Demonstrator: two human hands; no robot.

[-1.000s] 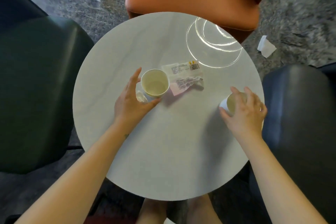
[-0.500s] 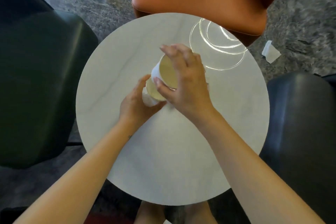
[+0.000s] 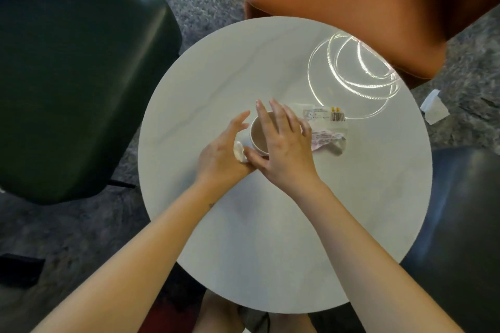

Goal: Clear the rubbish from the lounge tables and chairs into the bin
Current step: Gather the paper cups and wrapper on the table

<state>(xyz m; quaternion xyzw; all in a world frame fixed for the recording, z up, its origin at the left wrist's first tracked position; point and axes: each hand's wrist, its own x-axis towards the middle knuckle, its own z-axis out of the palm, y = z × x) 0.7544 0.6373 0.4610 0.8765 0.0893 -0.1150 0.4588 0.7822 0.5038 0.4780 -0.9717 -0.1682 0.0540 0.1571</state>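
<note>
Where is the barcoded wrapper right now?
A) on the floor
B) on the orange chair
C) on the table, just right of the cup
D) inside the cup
C: the barcoded wrapper lies flat on the table, beside the cup on its right.

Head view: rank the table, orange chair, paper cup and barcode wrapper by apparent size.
Table
orange chair, cropped by the frame
then barcode wrapper and paper cup, too alike to rank; right hand partly covers the cup

Cup on table, wrappers right of it, tissue left
</note>
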